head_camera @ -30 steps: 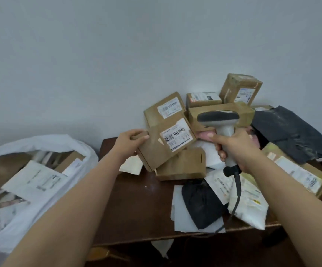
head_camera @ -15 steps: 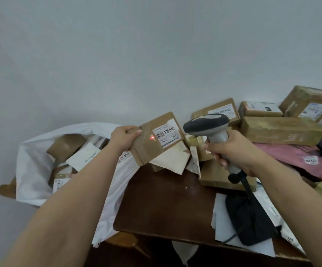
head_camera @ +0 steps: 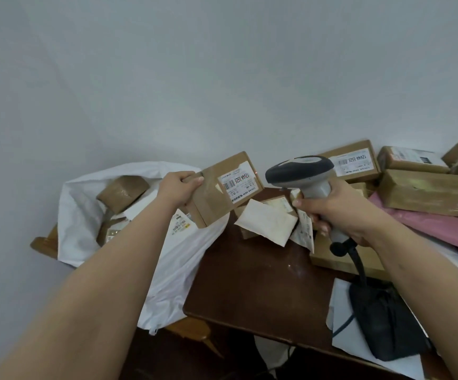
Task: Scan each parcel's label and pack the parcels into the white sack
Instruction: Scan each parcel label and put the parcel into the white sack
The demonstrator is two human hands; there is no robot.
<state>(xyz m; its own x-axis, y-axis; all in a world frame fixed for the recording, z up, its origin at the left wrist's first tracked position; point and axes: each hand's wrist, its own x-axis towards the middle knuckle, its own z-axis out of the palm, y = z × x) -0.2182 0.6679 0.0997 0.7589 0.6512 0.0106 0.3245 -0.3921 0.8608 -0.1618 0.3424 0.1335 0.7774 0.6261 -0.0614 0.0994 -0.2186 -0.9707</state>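
A person scanned a parcel over the sack.
Left hand [head_camera: 179,187] fingers grasped the brown parcel [head_camera: 229,187], now shifted toward the white sack [head_camera: 85,215] at nine o'clock; right hand [head_camera: 337,212] fingers clenched the scanner [head_camera: 301,174]. Packing seemed next.

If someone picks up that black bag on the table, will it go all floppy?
Probably floppy: the black bag lies crumpled and creased on the table. It looks fairly flat, so likely light. It shouldn't roll.

Left hand [head_camera: 179,187] gripping labelled box [head_camera: 226,187], right hand [head_camera: 340,212] gripping scanner [head_camera: 301,174] — sack [head_camera: 173,256] below
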